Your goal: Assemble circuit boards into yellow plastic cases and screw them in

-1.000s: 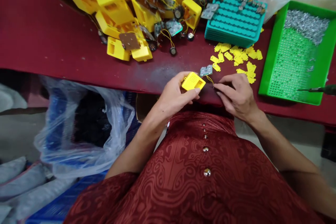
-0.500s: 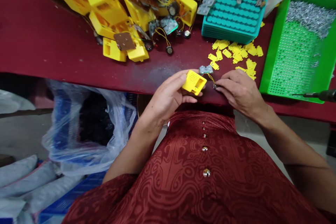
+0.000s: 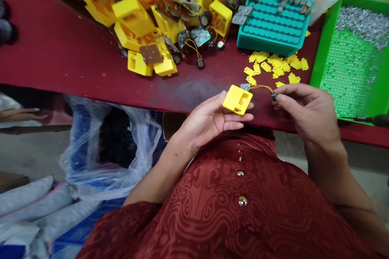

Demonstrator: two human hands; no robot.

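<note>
My left hand [image 3: 212,119] holds a small yellow plastic case [image 3: 237,100], its grille of holes and square opening facing up. Behind the case's far edge pokes a small grey circuit board [image 3: 245,86], partly hidden. Yellow wires [image 3: 261,86] run from there to a small round speaker [image 3: 273,96], pinched between the thumb and fingers of my right hand [image 3: 313,109]. The two hands are apart, with the wires stretched in an arc between them above the table edge.
Yellow cases [image 3: 133,16] with boards and speakers are heaped at the back left. Teal ridged trays [image 3: 273,24] are stacked behind small yellow plates [image 3: 276,64]. A green basket [image 3: 317,64] of metal screws [image 3: 361,22] stands right, a screwdriver-like tool [image 3: 379,120] across its front. A plastic-lined blue crate [image 3: 82,141] is below left.
My right hand has drawn the speaker away to the right, pulling the wires longer. The yellow case has turned slightly, and the board has slipped mostly behind it. The view has shifted a little.
</note>
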